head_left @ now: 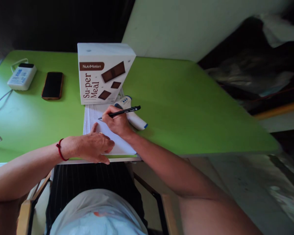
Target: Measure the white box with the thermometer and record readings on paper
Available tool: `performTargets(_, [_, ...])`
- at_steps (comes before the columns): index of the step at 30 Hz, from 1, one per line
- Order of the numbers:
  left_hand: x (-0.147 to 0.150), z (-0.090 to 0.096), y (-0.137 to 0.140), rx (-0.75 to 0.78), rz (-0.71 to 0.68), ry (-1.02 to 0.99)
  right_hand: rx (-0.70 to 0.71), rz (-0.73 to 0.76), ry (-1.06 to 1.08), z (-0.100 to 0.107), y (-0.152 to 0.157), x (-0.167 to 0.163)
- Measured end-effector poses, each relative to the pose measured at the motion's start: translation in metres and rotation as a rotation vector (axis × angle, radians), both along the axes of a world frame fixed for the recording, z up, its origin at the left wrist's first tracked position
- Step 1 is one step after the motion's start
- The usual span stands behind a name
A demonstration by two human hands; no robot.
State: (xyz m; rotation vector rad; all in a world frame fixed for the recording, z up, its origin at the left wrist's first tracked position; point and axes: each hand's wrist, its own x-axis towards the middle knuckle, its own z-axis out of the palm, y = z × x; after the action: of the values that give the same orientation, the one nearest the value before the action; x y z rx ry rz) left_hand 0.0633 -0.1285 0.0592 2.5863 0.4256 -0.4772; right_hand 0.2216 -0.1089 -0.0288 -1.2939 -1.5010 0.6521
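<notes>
Holding black pen (127, 111) at paper (122, 145).
Pinching it between closed fingers of right hand (117, 123), with tip just left of them; spreading left hand (91, 146) loosely, gripping nothing, over paper's near left.

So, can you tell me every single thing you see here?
Table: one, green, under everything
Box marked Su-per Meal: one, white and brown, paper's far end
Paper: white, partly marked, sheet count unclear, near edge
Pen: one, black, right hand
Thermometer gun, probably: one, white and blue, right of paper
Smartphone: one, black and brown, left of box
Plugged-in device: one, white, far left
Cable: count unclear, white, far left
Chair: one, wooden arms, around person
Wall: one, pale, behind
Bundles: dim, uncountable, right
Bracelet: one, red, left wrist
Shirt: one, pale, bottom
Trousers: dark, striped, lap
Left hand: one, over paper
Right hand: one, gripping pen
</notes>
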Motion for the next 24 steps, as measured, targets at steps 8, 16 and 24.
performTargets(8, [-0.0022, -0.0065, 0.0005, -0.005, 0.004, -0.072, 0.034, 0.003, 0.008, -0.0009, 0.0004, 0.0016])
performTargets(16, [0.0016, 0.0017, -0.0018, 0.0, 0.004, 0.009, 0.025, 0.016, 0.016, -0.0013, 0.0001, 0.0015])
performTargets(24, [-0.0013, -0.0046, 0.0004, -0.001, 0.012, -0.045, 0.005, 0.02, -0.009, -0.0041, 0.0011, 0.0031])
